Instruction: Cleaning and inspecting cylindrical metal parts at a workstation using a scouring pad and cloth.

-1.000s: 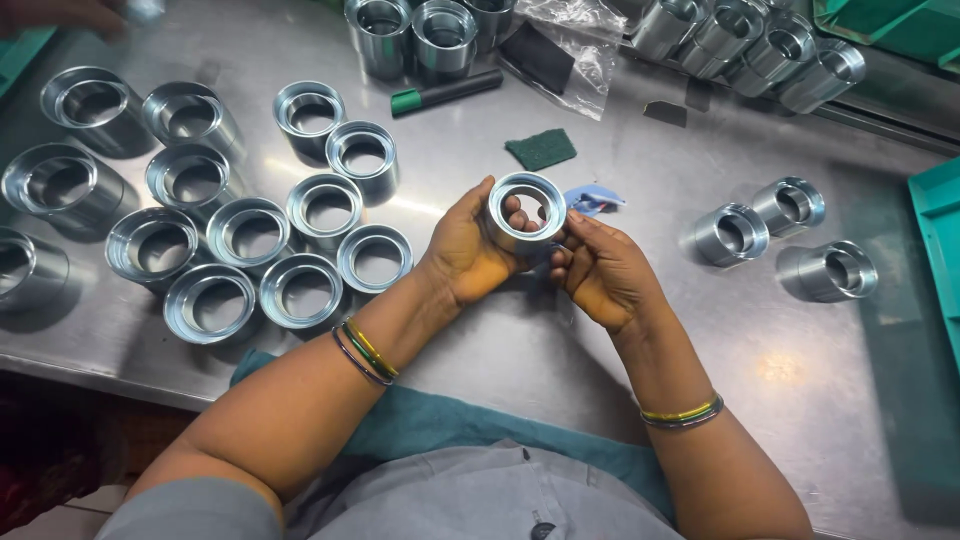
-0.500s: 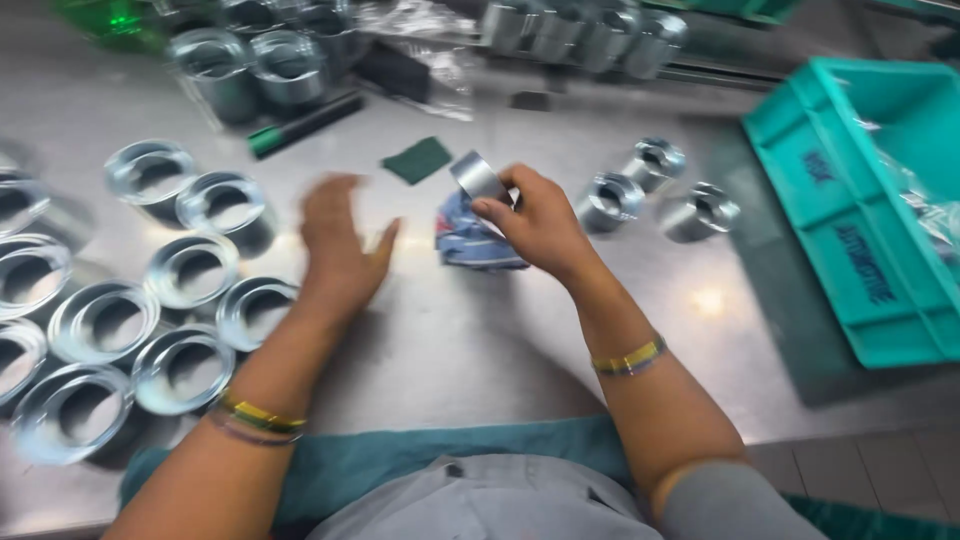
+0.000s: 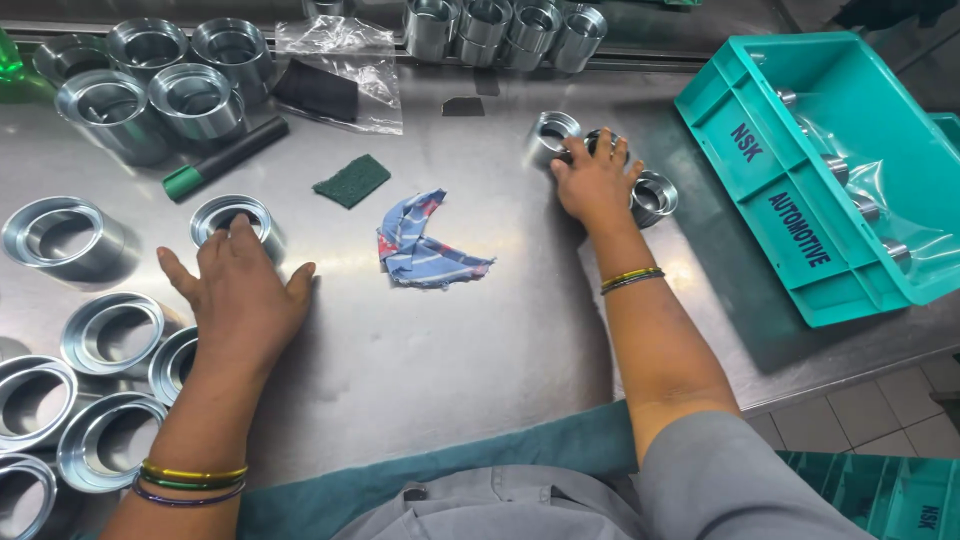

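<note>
A person's 2 bare hands work at a steel table (image 3: 480, 350) seen from above. The right hand (image 3: 597, 180) reaches far across the table and rests on a short metal sleeve (image 3: 604, 143), fingers curled over its top; whether they actually clamp it cannot be told. 2 more sleeves sit just beside that hand, 1 to its left (image 3: 551, 135) and 1 to its right (image 3: 654, 195). The left hand (image 3: 240, 295) lies flat and relaxed on the table, fingertips touching a wide metal ring (image 3: 232, 216). More rings (image 3: 112, 330) crowd the near left. A crumpled blue cloth (image 3: 425, 245) lies between the hands. A teal crate (image 3: 800, 170) stands at the right.
</note>
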